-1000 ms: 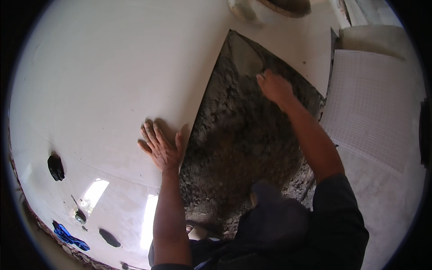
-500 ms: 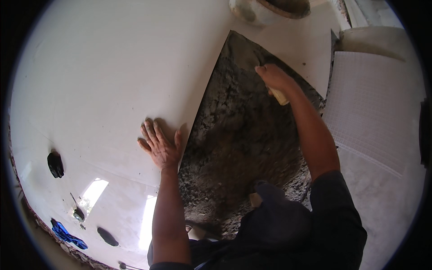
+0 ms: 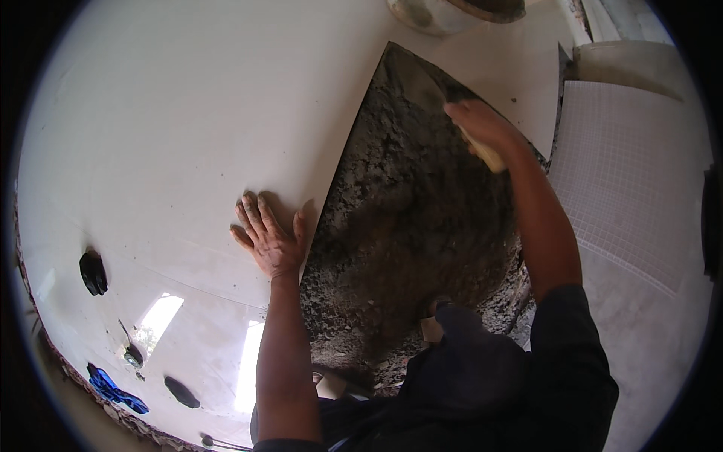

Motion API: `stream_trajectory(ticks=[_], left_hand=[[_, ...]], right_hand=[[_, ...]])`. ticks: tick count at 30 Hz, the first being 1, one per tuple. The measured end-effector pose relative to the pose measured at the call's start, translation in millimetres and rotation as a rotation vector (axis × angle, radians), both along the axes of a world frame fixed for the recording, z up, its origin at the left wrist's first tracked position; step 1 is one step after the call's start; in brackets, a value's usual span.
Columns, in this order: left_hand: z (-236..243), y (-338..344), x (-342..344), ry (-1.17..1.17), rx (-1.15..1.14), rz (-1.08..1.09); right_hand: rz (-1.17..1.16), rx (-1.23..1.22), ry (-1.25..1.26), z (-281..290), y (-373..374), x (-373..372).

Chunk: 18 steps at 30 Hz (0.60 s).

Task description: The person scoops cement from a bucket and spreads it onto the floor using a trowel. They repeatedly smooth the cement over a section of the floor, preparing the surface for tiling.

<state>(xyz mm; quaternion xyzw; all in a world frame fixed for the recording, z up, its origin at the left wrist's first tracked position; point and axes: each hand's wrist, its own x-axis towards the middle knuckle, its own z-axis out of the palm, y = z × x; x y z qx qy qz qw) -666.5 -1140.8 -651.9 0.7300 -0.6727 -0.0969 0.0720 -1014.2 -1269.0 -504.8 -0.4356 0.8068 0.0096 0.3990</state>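
My left hand [image 3: 269, 239] lies flat on a large glossy white floor tile [image 3: 188, 128], fingers spread, close to the tile's edge. Beside that edge is a patch of dark, rough mortar [image 3: 399, 181], narrowing to a corner at the far end. My right hand [image 3: 486, 124] is closed around the yellowish handle of a trowel [image 3: 488, 154]. The trowel's grey blade reaches into the mortar near the far corner; its outline is hard to separate from the wet surface. Mortar stains show on my left fingers.
A bowl-like container [image 3: 444, 16] stands on the tiles at the far side. To the right lies a pale grid-patterned sheet [image 3: 614, 177]. On the left tiles are a black object [image 3: 93, 273], a blue cloth-like item [image 3: 115, 389] and a dark oval object [image 3: 181, 392].
My right hand has moved the trowel a little to the right, towards the mortar's right edge. My left hand stays pressed on the same spot of the tile.
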Motion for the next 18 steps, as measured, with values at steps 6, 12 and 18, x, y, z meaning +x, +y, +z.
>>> stream_trajectory(ticks=[6,12,18], left_hand=[[0.1,-0.1,-0.4,-0.014,0.007,0.007],[0.4,0.1,0.2,-0.022,0.036,0.007],[0.9,-0.4,0.0,-0.019,0.043,0.007]], right_hand=[[-0.038,0.095,0.025,12.2,-0.3,-4.5],[0.045,0.063,-0.010,0.5,-3.3,6.0],[-0.007,0.057,0.018,13.1,2.1,-3.7]])
